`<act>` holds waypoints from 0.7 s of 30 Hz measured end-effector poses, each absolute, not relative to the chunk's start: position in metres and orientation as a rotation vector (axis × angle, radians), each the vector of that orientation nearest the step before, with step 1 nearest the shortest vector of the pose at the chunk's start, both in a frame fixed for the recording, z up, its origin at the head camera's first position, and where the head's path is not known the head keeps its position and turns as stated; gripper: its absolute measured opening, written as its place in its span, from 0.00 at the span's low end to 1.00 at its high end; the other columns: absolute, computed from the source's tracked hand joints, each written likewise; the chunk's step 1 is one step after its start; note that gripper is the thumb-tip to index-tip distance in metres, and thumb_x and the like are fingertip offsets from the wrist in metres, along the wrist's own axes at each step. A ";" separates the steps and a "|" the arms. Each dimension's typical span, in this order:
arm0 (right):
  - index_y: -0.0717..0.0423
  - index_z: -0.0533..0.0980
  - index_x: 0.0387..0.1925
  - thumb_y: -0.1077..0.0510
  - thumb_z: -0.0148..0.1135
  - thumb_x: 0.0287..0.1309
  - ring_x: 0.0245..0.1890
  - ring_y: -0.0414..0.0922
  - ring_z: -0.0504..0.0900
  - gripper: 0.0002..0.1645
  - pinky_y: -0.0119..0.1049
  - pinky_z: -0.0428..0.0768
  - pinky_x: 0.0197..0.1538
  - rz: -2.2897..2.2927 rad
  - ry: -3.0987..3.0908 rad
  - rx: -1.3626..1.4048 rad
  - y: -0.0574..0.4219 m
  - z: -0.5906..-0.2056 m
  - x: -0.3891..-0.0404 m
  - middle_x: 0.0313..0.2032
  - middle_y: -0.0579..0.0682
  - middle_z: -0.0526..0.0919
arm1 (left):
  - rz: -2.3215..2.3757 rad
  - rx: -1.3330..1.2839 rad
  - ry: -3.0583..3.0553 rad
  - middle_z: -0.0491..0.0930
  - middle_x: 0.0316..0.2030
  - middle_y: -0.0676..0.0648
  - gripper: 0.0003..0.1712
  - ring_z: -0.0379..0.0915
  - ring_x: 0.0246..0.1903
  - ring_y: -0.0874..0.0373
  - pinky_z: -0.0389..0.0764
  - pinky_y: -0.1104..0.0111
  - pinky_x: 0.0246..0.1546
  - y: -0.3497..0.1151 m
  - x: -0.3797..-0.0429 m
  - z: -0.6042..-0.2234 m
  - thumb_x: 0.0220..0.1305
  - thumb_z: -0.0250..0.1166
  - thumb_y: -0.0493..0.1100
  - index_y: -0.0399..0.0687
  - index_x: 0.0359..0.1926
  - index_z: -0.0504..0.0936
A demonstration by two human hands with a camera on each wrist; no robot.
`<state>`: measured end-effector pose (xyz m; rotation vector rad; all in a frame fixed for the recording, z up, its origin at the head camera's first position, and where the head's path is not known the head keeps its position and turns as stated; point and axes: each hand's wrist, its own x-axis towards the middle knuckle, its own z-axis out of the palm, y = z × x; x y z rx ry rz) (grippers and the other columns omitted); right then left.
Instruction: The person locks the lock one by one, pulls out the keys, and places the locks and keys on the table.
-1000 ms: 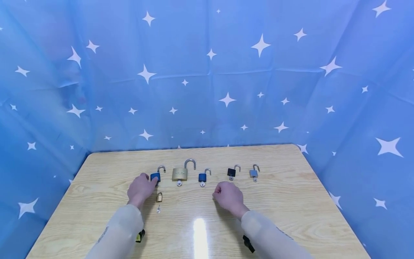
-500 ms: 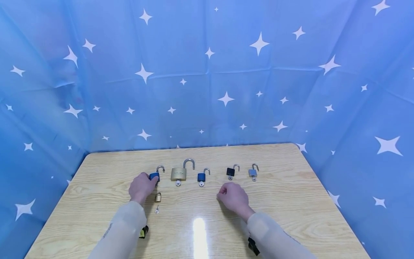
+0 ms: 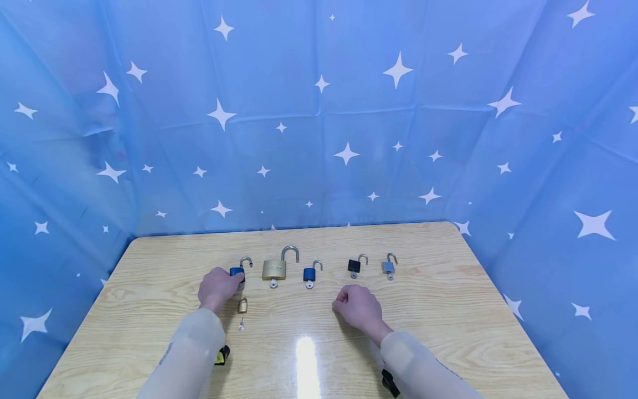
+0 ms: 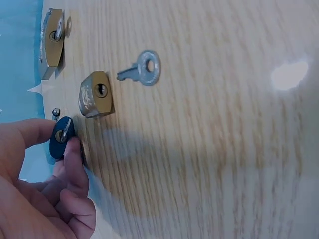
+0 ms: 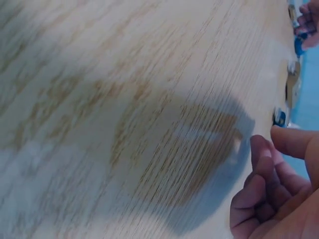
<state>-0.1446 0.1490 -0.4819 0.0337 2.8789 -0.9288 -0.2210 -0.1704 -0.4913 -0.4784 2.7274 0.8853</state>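
Observation:
My left hand pinches a blue padlock between thumb and fingers at the left end of the row. Its shackle stands unlocked in the head view, and a key sits in its keyhole. Just nearer lies a small brass padlock with its shackle down, and a loose silver key beside it. My right hand hovers or rests low over the middle of the table, fingers loosely curled and holding nothing. The closest things to it are a black padlock and another blue padlock, both with shackles up.
A large brass padlock with its shackle up lies between the two blue ones. At the right end of the row is a silver padlock. The wooden table backs onto a blue star-patterned curtain.
My right hand has shifted slightly to the right. The left hand stays at the blue padlock, and the padlocks keep their places; the head view has moved a little.

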 end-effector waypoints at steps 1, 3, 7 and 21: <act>0.49 0.79 0.23 0.55 0.66 0.52 0.21 0.39 0.71 0.06 0.33 0.67 0.24 -0.930 2.878 0.034 0.149 -0.482 -0.144 0.22 0.41 0.78 | 0.889 -0.482 2.730 0.60 0.12 0.54 0.25 0.61 0.14 0.59 0.60 0.69 0.15 -0.170 -0.221 -0.491 0.66 0.57 0.57 0.52 0.16 0.64; 0.49 0.79 0.23 0.55 0.67 0.52 0.21 0.39 0.71 0.06 0.33 0.67 0.25 -0.932 2.877 0.034 0.149 -0.483 -0.144 0.22 0.41 0.78 | 0.890 -0.477 2.740 0.61 0.13 0.54 0.24 0.62 0.15 0.58 0.60 0.68 0.15 -0.170 -0.222 -0.491 0.65 0.57 0.56 0.51 0.17 0.65; 0.49 0.79 0.23 0.55 0.67 0.53 0.22 0.38 0.72 0.06 0.33 0.68 0.26 -0.944 2.883 0.026 0.148 -0.487 -0.144 0.22 0.41 0.78 | 0.873 -0.442 2.771 0.60 0.12 0.54 0.24 0.61 0.14 0.58 0.60 0.69 0.15 -0.169 -0.223 -0.491 0.65 0.58 0.55 0.52 0.16 0.64; 0.49 0.80 0.26 0.55 0.66 0.55 0.22 0.38 0.72 0.05 0.33 0.69 0.27 -0.990 2.866 0.012 0.147 -0.493 -0.143 0.22 0.41 0.79 | 0.883 -0.436 2.810 0.79 0.26 0.44 0.17 0.71 0.22 0.54 0.66 0.66 0.20 -0.169 -0.214 -0.481 0.67 0.57 0.53 0.44 0.32 0.77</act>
